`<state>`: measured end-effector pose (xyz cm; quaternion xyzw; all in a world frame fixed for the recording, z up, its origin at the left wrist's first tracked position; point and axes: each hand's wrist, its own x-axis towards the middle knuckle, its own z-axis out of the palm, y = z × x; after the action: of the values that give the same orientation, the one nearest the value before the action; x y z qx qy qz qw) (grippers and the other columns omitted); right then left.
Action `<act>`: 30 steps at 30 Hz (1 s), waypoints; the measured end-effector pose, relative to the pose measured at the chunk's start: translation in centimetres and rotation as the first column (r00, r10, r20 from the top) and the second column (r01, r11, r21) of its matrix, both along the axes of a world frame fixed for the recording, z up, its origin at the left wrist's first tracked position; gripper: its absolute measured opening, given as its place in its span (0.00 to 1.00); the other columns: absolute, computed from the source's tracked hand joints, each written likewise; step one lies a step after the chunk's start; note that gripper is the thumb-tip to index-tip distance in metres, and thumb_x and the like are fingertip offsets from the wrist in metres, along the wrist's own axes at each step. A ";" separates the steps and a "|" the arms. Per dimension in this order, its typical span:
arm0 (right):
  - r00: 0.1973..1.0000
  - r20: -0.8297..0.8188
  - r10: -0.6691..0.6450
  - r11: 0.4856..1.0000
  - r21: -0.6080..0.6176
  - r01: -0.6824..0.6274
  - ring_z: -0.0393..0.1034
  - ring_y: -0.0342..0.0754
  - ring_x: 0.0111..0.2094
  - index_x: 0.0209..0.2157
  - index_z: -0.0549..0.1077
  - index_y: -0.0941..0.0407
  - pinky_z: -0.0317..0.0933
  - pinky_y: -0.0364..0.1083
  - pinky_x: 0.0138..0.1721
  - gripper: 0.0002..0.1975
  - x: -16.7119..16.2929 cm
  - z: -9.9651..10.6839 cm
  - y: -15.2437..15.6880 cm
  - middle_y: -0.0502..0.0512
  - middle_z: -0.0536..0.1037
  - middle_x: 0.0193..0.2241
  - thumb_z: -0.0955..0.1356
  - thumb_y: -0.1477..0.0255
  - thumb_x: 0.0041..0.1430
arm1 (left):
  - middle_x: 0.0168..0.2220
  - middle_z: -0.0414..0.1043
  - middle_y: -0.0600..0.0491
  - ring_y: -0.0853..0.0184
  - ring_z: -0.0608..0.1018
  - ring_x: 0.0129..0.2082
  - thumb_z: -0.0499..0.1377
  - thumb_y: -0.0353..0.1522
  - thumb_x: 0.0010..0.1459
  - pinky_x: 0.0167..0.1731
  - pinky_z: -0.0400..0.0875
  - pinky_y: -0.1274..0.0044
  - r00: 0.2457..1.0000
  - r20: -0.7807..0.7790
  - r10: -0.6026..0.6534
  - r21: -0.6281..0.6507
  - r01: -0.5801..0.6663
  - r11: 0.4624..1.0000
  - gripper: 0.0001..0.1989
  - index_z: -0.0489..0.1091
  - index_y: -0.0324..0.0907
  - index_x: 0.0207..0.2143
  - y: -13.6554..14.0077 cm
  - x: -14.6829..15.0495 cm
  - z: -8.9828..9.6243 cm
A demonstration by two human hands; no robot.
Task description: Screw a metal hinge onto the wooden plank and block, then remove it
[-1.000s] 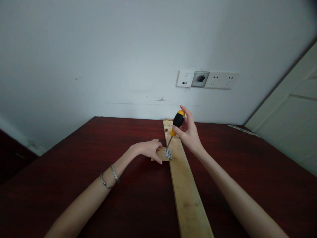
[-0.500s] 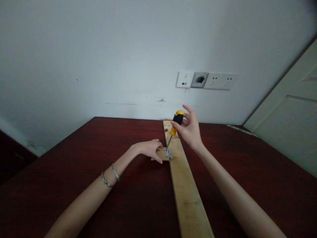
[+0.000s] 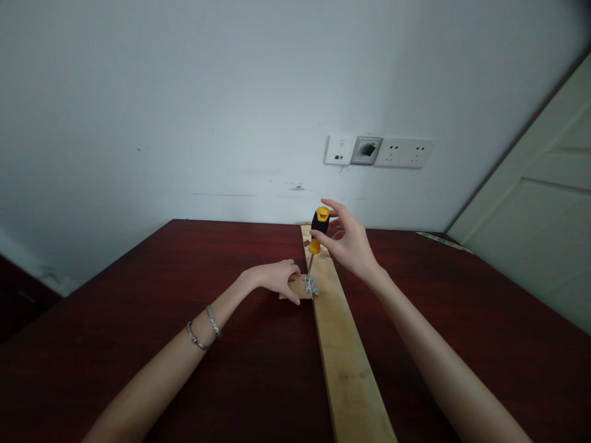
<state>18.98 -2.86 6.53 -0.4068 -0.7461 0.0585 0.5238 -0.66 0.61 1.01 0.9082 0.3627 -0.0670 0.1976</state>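
Note:
My right hand (image 3: 347, 241) grips the black and yellow handle of a screwdriver (image 3: 320, 223), thumb on the near side and the index finger raised. Its shaft slants down to the left part of a small metal hinge (image 3: 311, 285). The hinge lies across the joint between a short wooden block (image 3: 299, 287) and a long wooden plank (image 3: 348, 357). My left hand (image 3: 277, 277) is closed around the block from the left, its thumb along the near side. Whether a screw sits under the tip is too small to tell.
The plank runs across a dark red table (image 3: 221, 381) to the white wall (image 3: 184, 111). Sockets and a switch panel (image 3: 379, 151) are on the wall. A pale door (image 3: 545, 203) stands at the right, and a thin strip (image 3: 444, 241) lies near the table's back right edge.
The screwdriver handle has swung left and stands more upright, with its tip still at the hinge. The right-hand fingers have shifted around the handle. My left hand keeps its hold.

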 end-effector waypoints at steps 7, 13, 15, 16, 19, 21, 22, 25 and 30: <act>0.974 0.208 -0.085 0.996 0.032 0.080 0.70 0.50 0.34 0.56 0.66 0.51 0.68 0.49 0.31 0.27 -0.1 1.1 -0.5 0.59 0.72 0.45 0.69 0.63 0.55 | 0.44 0.65 0.46 0.59 0.70 0.41 0.63 0.56 0.40 0.37 0.64 0.75 1.000 0.003 0.001 0.009 -0.001 1.000 0.39 0.67 0.38 0.48 0.2 0.0 -0.2; 0.945 0.306 -0.115 0.993 0.043 0.107 0.68 0.46 0.29 0.54 0.67 0.52 0.67 0.50 0.36 0.23 -0.6 1.9 0.0 0.57 0.72 0.42 0.69 0.63 0.56 | 0.43 0.64 0.47 0.60 0.70 0.40 0.64 0.55 0.40 0.36 0.64 0.75 1.000 0.002 0.011 0.015 -0.011 1.000 0.38 0.68 0.39 0.46 0.1 0.1 -0.1; 0.950 0.304 -0.067 0.998 0.018 0.065 0.70 0.47 0.31 0.55 0.65 0.53 0.67 0.49 0.37 0.24 -0.7 2.0 -0.1 0.58 0.72 0.44 0.67 0.68 0.57 | 0.43 0.65 0.47 0.60 0.70 0.40 0.64 0.55 0.40 0.36 0.64 0.75 1.000 0.009 0.009 0.012 -0.009 1.000 0.37 0.68 0.39 0.46 0.0 0.1 0.0; 0.946 0.317 -0.063 0.998 0.016 0.062 0.70 0.48 0.33 0.56 0.64 0.53 0.67 0.49 0.37 0.24 -0.8 2.1 -0.2 0.58 0.72 0.45 0.66 0.69 0.57 | 0.43 0.65 0.47 0.60 0.70 0.40 0.64 0.55 0.40 0.36 0.64 0.75 1.000 0.012 0.010 0.010 -0.010 1.000 0.37 0.68 0.39 0.46 -0.1 0.1 0.1; 0.918 0.382 -0.110 0.994 0.048 0.099 0.70 0.50 0.34 0.58 0.63 0.54 0.67 0.51 0.37 0.25 -0.8 2.2 -0.6 0.60 0.72 0.47 0.65 0.69 0.58 | 0.43 0.65 0.47 0.62 0.69 0.38 0.64 0.55 0.40 0.35 0.63 0.76 1.000 0.010 0.019 0.009 -0.019 1.000 0.36 0.68 0.39 0.44 -0.1 0.1 0.2; 0.905 0.406 -0.127 0.992 0.073 0.106 0.69 0.49 0.32 0.57 0.63 0.54 0.67 0.51 0.37 0.25 -0.7 2.1 -0.6 0.60 0.71 0.46 0.66 0.64 0.58 | 0.43 0.64 0.48 0.63 0.69 0.37 0.63 0.55 0.40 0.34 0.63 0.76 1.000 0.013 0.017 0.017 -0.017 1.000 0.35 0.68 0.39 0.43 -0.1 0.1 0.2; 0.905 0.405 -0.127 0.991 0.082 0.103 0.69 0.49 0.30 0.56 0.64 0.53 0.67 0.52 0.36 0.25 -0.7 2.1 -0.6 0.60 0.71 0.46 0.67 0.62 0.58 | 0.42 0.64 0.48 0.63 0.69 0.37 0.63 0.55 0.40 0.34 0.62 0.76 1.000 0.018 0.013 0.022 -0.014 1.000 0.35 0.68 0.39 0.43 -0.1 0.1 0.2; 0.921 0.377 -0.099 0.994 0.083 0.073 0.68 0.48 0.30 0.53 0.65 0.51 0.67 0.52 0.37 0.23 -0.7 1.9 -0.3 0.58 0.70 0.44 0.68 0.62 0.57 | 0.42 0.64 0.48 0.63 0.69 0.37 0.64 0.55 0.40 0.33 0.62 0.76 1.000 0.027 0.013 0.025 -0.013 1.000 0.36 0.68 0.39 0.44 0.0 0.0 0.1; 0.937 0.345 -0.053 0.998 0.046 0.039 0.69 0.50 0.35 0.57 0.61 0.53 0.68 0.52 0.38 0.24 -0.6 2.0 -0.2 0.60 0.69 0.48 0.65 0.69 0.59 | 0.42 0.65 0.48 0.62 0.70 0.39 0.65 0.54 0.39 0.34 0.62 0.76 0.999 0.041 0.027 0.002 -0.027 1.000 0.37 0.67 0.39 0.45 0.0 0.0 0.0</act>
<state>18.35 -3.09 8.50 -0.4180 -0.8179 -0.0406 0.3933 -0.63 0.60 1.03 0.9048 0.3708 -0.0452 0.2045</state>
